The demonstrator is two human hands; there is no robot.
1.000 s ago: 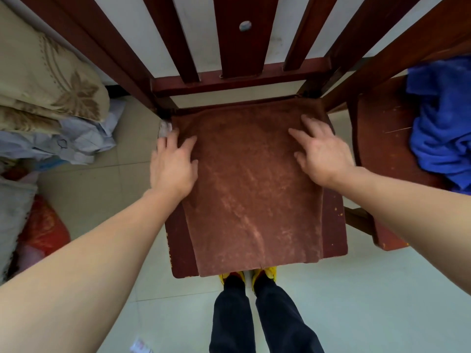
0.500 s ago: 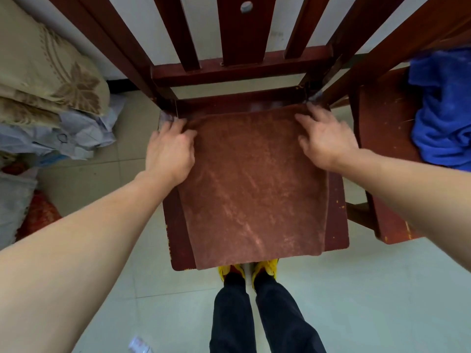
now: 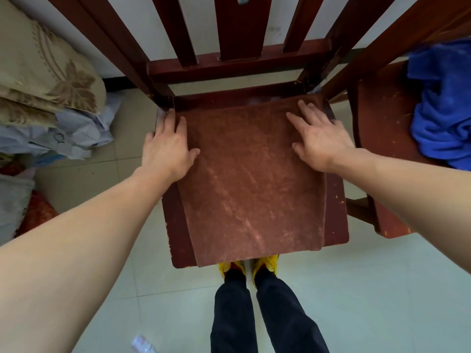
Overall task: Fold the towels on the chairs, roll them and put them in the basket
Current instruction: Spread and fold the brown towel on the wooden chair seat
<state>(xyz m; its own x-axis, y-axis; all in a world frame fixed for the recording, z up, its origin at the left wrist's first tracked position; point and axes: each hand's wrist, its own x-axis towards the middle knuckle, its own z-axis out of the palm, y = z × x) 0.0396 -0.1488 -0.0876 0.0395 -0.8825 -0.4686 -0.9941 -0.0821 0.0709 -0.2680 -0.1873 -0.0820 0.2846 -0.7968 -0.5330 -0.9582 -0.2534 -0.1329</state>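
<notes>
Brown towel (image 3: 251, 179) lies flat on the wooden chair (image 3: 336, 212) seat.

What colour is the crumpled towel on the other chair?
Bright blue. The towel lies bunched on the right chair, best seen in the head view.

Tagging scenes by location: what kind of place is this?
Probably a room in a home, perhaps a storage corner. Two wooden chairs stand on a pale tiled floor by a white wall, folded patterned bedding is piled at left, and a brown towel lies spread on the nearer seat.
</notes>
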